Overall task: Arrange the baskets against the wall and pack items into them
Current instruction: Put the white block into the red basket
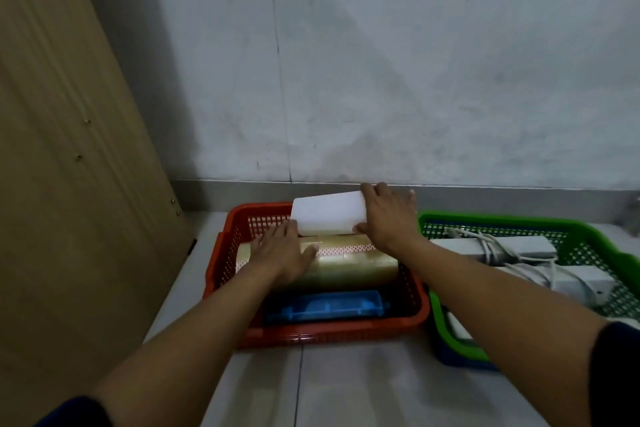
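Baskets numbered two in plain view, side by side on the pale tiled floor in the lower middle of the frame, near the grey wall and its skirting strip. At the far left stood one tan wooden panel, filling the left edge from top to bottom. Just right of it sat the red basket, and three things lay in it: one blue plastic piece at the near end, one roll of clear film with a red-and-white printed strip across the middle, and one white block at the far end, tilted up over the rim. The left hand rested flat on the left end of the roll, fingers straight and close together. The right hand held the right end of the white block, fingers over its top edge and thumb under its lower corner. Right of the red basket, close beside it, was the green basket, at the right edge of the frame. It held at least two white power strips with looped white cable; the exact count there could not be told. A dark blue edge showed under the green basket's near corner; whether it was a third basket could not be told.
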Motion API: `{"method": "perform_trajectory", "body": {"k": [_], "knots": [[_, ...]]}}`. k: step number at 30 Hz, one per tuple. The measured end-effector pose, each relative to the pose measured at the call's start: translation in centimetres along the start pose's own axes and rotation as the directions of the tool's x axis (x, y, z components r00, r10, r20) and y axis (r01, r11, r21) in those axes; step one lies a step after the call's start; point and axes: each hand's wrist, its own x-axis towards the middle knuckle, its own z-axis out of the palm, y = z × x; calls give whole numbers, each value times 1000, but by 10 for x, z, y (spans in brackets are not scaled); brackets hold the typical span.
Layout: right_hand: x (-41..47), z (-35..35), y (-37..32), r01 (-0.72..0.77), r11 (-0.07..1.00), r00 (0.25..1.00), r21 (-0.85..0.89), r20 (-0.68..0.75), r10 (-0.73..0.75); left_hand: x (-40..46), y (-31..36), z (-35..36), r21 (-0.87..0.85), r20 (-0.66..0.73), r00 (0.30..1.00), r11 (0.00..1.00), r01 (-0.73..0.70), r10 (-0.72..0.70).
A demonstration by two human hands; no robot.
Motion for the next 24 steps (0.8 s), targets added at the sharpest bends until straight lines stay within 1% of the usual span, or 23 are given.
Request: {"method": "perform_trajectory", "body": {"k": [1, 2, 4, 6, 8, 10, 13, 15, 17, 20, 22, 24], "knots": [[7, 8, 2, -7, 999, 1000, 32, 25, 6, 1, -4, 12, 34, 25, 1000, 999, 4, -5], [11, 13, 3, -4, 998, 999, 56, 35, 2, -2, -7, 21, 83, 11, 1000, 997, -5, 4], [26, 24, 8, 54, 996, 996, 73, 65, -59, -4, -11, 38, 117, -110, 993, 993, -19, 32], [39, 35, 11, 135, 988, 982, 73, 120, -143, -8, -12, 48, 91, -228, 972, 995, -33, 53], [47, 45, 14, 189, 976, 968, 104, 150, -203, -11, -12, 51, 93, -291, 954, 995, -42, 67], [49, 55, 18, 211, 960, 959, 184, 151, -240, -12, -12, 52, 95, -308, 950, 995, -24, 52], [42, 66, 21, 169, 905, 962, 390, 134, -238, -13, -9, 50, 119, -316, 948, 993, 4, 34], [35, 68, 22, 135, 873, 963, 468, 147, -228, -16, -4, 47, 138, -305, 952, 990, 15, 28], [26, 66, 21, 103, 861, 968, 498, 149, -202, -18, -2, 44, 167, -271, 962, 985, 36, 11], [8, 52, 21, 74, 845, 983, 529, 103, -150, -22, 8, 38, 193, -186, 981, 977, 93, -57], [-8, 38, 22, 78, 835, 989, 544, 62, -133, -25, 22, 34, 152, -128, 985, 979, 135, -116], [-23, 15, 30, 96, 829, 993, 551, 0, -115, -26, 50, 31, 65, -100, 990, 992, 107, -100]]}}
